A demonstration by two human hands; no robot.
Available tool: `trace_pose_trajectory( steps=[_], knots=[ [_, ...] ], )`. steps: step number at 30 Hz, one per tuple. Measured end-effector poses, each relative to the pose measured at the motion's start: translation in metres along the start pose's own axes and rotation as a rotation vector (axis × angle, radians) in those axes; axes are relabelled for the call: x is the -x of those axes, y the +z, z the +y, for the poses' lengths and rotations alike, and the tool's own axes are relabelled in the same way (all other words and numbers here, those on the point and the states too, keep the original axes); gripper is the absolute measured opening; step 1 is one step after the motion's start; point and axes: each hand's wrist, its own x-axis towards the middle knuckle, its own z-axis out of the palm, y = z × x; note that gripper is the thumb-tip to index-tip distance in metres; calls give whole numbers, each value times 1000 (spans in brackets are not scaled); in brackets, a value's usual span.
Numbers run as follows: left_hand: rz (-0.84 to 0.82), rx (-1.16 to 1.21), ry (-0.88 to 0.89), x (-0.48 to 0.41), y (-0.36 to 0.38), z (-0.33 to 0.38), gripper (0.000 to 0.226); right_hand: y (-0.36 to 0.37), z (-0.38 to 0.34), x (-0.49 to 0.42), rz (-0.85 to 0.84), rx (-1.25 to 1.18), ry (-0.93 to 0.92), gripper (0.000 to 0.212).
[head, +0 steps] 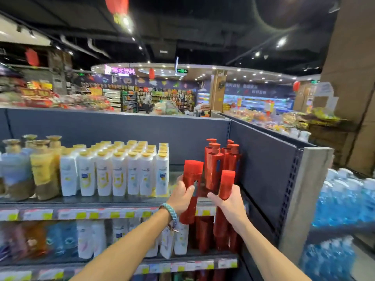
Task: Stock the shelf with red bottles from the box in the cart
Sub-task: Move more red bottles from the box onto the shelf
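My left hand [181, 196] grips a tall red bottle [191, 179] with a flat red cap, held upright in front of the top shelf [101, 200]. My right hand [227, 203] grips a second red bottle [225, 191] of the same kind, just to the right and slightly lower. Behind both, several red pump bottles [222, 161] stand at the right end of that shelf. More red bottles [205, 236] stand on the shelf below. The box and cart are out of view.
White bottles with yellow caps [125, 171] fill the shelf's middle, yellow and blue ones [26, 169] its left. The grey end panel [263, 163] closes the shelf on the right. Stacked blue water bottles [345, 209] stand further right.
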Motion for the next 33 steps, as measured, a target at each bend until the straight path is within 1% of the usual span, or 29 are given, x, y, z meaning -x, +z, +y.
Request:
trace_pose_trajectory(
  steps=[1,2,5,7,9,12,15,19,21,24,29,33],
  knots=[
    [-1,13,-28,-7,-5,-1,32,7,-5,-7,4,7,15,70],
    [-1,21,-60,-13,-9,-2,33,13,-8,-14,7,11,16,72],
    [-21,35,-108,-27,-16,-6,36,28,-15,-35,-16,55,-12,58],
    [-20,71,-129,-37,-16,-11,41,34,-17,-47,-55,28,17,59],
    [-6,18,-144,-47,-15,-16,40,36,-18,-54,-92,16,50,59],
    [64,-9,-161,-57,-9,-24,45,32,-9,-70,-136,29,62,53],
    [153,-57,-166,-64,2,-23,33,25,-5,-82,-137,27,46,49],
    [279,-33,-174,-80,11,-16,31,15,-4,-100,-148,17,32,47],
    [315,-18,-196,-95,13,-20,30,13,-4,-108,-155,4,35,48],
    [291,-27,-212,-119,15,-23,32,14,0,-123,-161,-12,31,50],
    [228,-34,-167,-158,17,-37,35,26,7,-144,-154,-33,70,51],
    [218,-35,-197,-187,22,-57,37,40,12,-157,-161,-30,85,53]
  ],
)
